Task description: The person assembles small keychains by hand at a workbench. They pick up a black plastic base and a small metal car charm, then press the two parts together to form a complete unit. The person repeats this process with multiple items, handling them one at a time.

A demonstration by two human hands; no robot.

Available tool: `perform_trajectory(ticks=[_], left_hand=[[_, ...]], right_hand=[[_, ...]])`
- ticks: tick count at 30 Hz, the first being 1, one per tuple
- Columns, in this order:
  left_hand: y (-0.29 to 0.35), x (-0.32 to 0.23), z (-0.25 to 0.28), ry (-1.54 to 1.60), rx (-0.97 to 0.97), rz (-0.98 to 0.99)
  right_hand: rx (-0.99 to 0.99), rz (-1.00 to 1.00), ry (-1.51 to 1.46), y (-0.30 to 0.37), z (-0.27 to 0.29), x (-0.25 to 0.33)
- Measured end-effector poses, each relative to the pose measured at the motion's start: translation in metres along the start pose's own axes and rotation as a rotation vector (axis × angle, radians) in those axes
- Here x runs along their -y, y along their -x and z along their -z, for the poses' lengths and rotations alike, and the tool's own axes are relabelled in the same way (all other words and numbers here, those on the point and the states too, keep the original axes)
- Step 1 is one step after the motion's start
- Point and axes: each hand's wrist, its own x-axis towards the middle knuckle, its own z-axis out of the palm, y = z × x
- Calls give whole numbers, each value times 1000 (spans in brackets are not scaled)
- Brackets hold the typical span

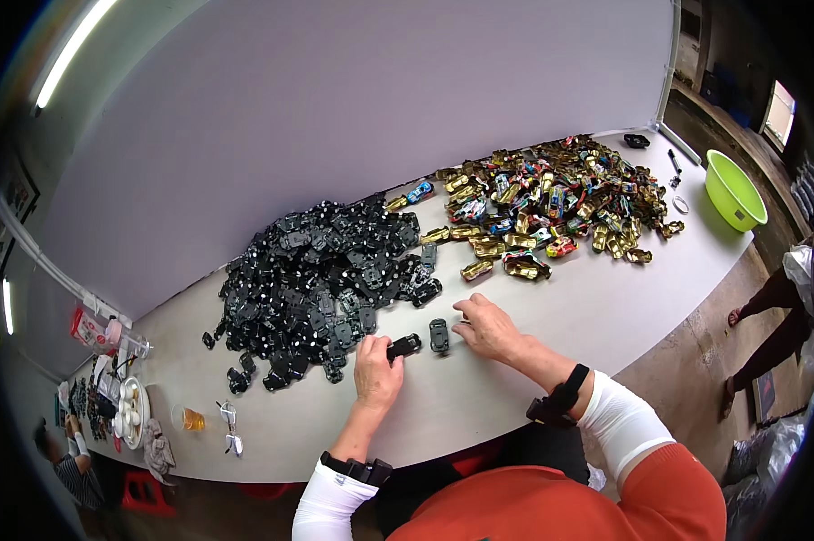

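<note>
Close to the table's front, my left hand (377, 371) pinches a black toy car chassis (404, 346) between thumb and fingers. A second dark toy car chassis (439, 335) lies on the table between my two hands. My right hand (489, 327) is just to the right of it, apart from it, fingers loosely bent and spread with nothing in them. Beyond my left hand rises a big heap of black toy car chassis (308, 279). Farther right is a spread pile of shiny gold and coloured toy car bodies (551, 198).
A lime green basin (733, 191) stands at the table's right end. On the left are a glass of amber drink (192, 418), eyeglasses (230, 426), a cloth (157, 448) and a white tray with cups (131, 413). A grey partition (353, 99) borders the far edge. Other people are at both sides.
</note>
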Motion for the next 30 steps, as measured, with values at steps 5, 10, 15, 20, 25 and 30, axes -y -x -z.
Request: perform_trajectory(ticks=[5,10,15,20,25,30], left_hand=[[-5,6,8,-3,-39,55],[5,-22,12,603,30,244],[11,-41,-9,1589,227,606],[6,-53,-16,1909,240,523],[6,-44,-15,2000,227,500],[10,-25,-11,2114,268,520]], right_hand=[[96,-24,201,5,-1,39],[7,-84,-241,5,-9,6],[368,-560,-1360,15,17,15],[444,-636,-1572,28,4,26],[569,-513,-1505,30,4,26],[-195,-46,-313,-1,20,-16]])
